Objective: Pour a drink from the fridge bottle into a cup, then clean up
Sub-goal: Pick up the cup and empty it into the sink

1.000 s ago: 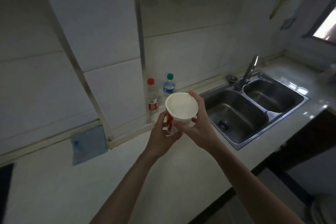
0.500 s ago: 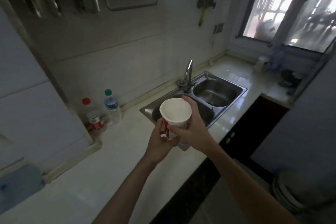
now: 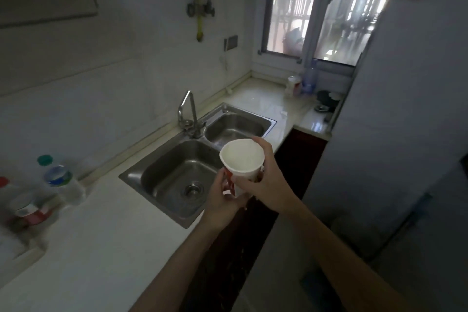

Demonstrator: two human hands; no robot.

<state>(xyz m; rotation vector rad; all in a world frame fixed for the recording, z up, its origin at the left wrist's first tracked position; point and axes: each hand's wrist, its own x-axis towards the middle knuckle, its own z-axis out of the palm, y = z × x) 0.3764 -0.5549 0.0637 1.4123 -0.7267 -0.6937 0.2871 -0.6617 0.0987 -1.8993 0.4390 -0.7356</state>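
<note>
- Fridge (image 3: 405, 134), by my guess the grey panel, stands right of the hands, nearer the right one.
- Sink (image 3: 162, 180) lies just left.
- Right hand (image 3: 266, 185) wraps the cup's side; left hand (image 3: 225, 200) grips its base.
- Cup (image 3: 241, 157): roughly upright, apparently empty.

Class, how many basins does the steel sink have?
2. The larger basin lies nearer, left of the cup; the smaller basin lies beyond, right of the tap. None seems hidden.

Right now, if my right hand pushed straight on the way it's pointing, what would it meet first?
The paper cup that your right hand grips. Beyond that, the line runs over the sink toward the faucet, probably; depth is hard to judge.
</note>
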